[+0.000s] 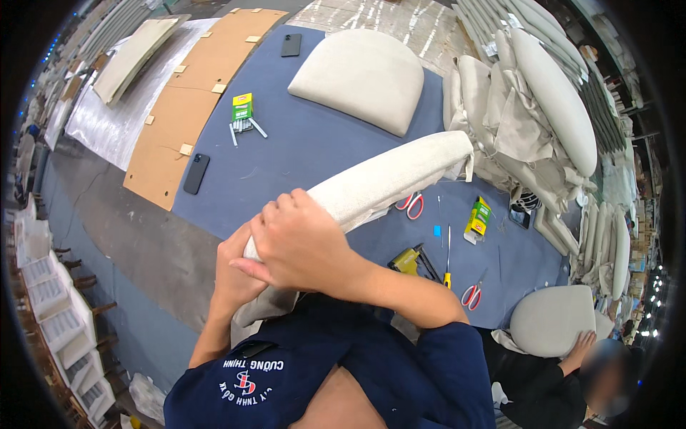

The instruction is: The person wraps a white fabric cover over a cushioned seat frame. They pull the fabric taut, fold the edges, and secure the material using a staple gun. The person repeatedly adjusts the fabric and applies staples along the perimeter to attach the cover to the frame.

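Note:
A cream upholstered seat cushion (393, 171) stands tilted on its edge over the blue-covered table, slanting from my body toward the far right. My right hand (304, 239) is closed over its near end, fingers wrapped round the edge. Just below and to the left, my left hand (239, 268) grips the same end, partly hidden behind the right. Loose fabric hangs along the cushion's lower side. Under it lie red-handled scissors (410, 206). Close to my right forearm rests an olive staple gun (409, 261), beside a yellow-handled screwdriver (448, 268).
Another cushion (361, 79) lies flat at the back of the table (279, 157). Covered cushions (550, 100) are piled at the right. A chalk box (242, 107), phones (196, 174) and a second pair of scissors (471, 295) lie around. A co-worker's hand (580, 349) touches a cushion (554, 322).

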The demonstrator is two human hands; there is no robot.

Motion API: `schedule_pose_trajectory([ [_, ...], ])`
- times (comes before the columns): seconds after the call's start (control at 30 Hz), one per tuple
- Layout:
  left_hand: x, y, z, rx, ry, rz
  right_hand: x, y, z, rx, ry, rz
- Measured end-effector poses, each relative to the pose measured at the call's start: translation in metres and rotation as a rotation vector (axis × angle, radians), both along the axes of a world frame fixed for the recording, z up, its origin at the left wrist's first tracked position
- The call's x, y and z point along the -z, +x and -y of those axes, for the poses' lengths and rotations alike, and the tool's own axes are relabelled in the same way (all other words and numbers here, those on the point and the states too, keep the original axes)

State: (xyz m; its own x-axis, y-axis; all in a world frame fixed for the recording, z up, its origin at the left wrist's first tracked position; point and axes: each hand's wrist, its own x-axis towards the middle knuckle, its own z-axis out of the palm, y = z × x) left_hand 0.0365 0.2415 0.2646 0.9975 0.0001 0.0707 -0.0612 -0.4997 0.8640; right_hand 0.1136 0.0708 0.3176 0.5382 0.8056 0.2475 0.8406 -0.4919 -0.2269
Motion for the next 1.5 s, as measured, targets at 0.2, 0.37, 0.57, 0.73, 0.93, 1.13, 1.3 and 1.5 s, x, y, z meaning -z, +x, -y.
schedule_pose_trajectory([
  [0.2, 0.007, -0.002, 0.001, 0.058, 0.082, 0.115, 0.007, 0.003, 0.02, -0.048, 0.098, -0.068],
  [0.37, 0.008, -0.008, -0.002, 0.071, 0.057, 0.081, -0.013, 0.052, 0.102, 0.215, -0.164, -0.073],
  [0.57, 0.016, -0.021, -0.008, 0.126, 0.13, 0.159, -0.036, 0.082, 0.262, 1.066, -0.354, -0.105],
  [0.73, 0.016, -0.01, -0.018, 0.163, 0.09, 0.204, 0.025, 0.063, 0.283, 0.658, 0.659, -0.583],
  [0.93, 0.014, 0.0, -0.033, 0.252, 0.021, 0.197, 0.102, 0.038, 0.278, 0.501, 0.869, -0.563],
  [1.13, 0.027, -0.016, -0.041, 0.354, 0.05, 0.26, 0.093, 0.031, 0.236, 0.259, 1.041, -0.712],
  [1.3, 0.029, -0.015, -0.035, 0.37, 0.024, 0.286, 0.101, 0.02, 0.25, 0.348, 0.973, -0.659],
  [1.5, 0.026, -0.004, -0.032, 0.405, 0.047, 0.289, 0.112, 0.01, 0.256, 0.412, 1.057, -0.652],
])
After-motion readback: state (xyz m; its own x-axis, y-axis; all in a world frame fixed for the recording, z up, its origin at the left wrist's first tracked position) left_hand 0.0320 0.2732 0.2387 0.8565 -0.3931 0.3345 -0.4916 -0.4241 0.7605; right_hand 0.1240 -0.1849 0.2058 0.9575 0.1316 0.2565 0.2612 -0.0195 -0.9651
